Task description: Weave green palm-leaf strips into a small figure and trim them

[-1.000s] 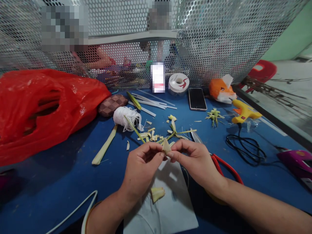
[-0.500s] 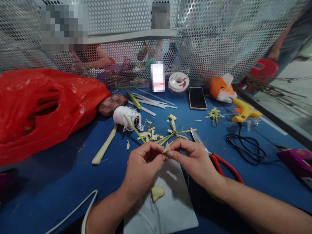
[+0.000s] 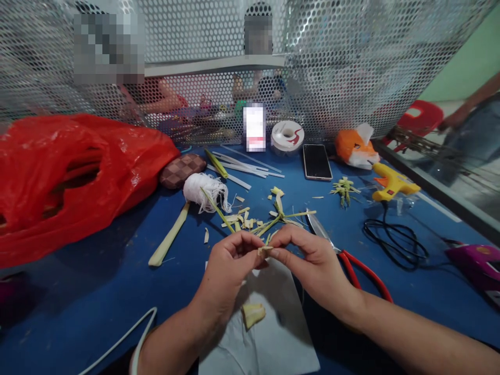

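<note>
Between the fingertips of my left hand and my right hand is a small pale piece of leaf, pinched from both sides. Below it, a white sheet of paper lies on the blue table, bearing a yellowish cut stalk piece. Just beyond my fingers are pale leaf scraps and a figure of green stems and leaf. Red-handled scissors lie beside my right hand, blades pointing away. Left of my left hand rests a long pale stalk.
A red plastic bag fills the left side. White string, a ribbon spool, a phone, an orange tissue pack and a yellow glue gun stand farther back. A perforated metal screen borders the table; people are behind it.
The leaf piece has turned from standing up as a pointed tip to lying flatter between my fingers. Both hands stay close together. The view has tilted slightly.
</note>
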The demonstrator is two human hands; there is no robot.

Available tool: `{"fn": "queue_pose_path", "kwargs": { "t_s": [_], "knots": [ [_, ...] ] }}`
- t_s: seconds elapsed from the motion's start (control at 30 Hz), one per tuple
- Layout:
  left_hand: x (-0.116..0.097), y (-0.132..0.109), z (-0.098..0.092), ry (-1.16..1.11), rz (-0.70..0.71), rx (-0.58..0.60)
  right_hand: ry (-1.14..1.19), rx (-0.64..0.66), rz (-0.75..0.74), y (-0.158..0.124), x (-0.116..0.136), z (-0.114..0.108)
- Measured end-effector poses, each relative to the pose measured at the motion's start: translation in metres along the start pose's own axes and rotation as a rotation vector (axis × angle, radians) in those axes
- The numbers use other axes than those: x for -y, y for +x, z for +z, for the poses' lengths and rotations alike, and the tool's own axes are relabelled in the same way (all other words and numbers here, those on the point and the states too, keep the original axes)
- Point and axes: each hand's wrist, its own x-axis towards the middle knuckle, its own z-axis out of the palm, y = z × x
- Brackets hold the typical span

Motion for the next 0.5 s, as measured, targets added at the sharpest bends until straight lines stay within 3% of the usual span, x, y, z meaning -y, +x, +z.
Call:
{"fn": "queue_pose_path", "kwargs": {
  "t_s": [0.17, 0.27, 0.5],
  "knots": [
    [0.0005, 0.0014, -0.0040, -0.071, -0.067, 0.016, -0.187, 0.092, -0.137, 0.0002, 0.0009, -0.0048],
    [-0.0003, 0.0013, -0.0037, -0.064, -0.067, 0.020, -0.254, 0.080, -0.140, -0.0008, -0.0005, -0.0052],
    [-0.0019, 0.0008, -0.0022, 0.075, 0.127, 0.005, -0.146, -0.009, -0.036, -0.0001, 0.0013, -0.0024]
  ]
}}
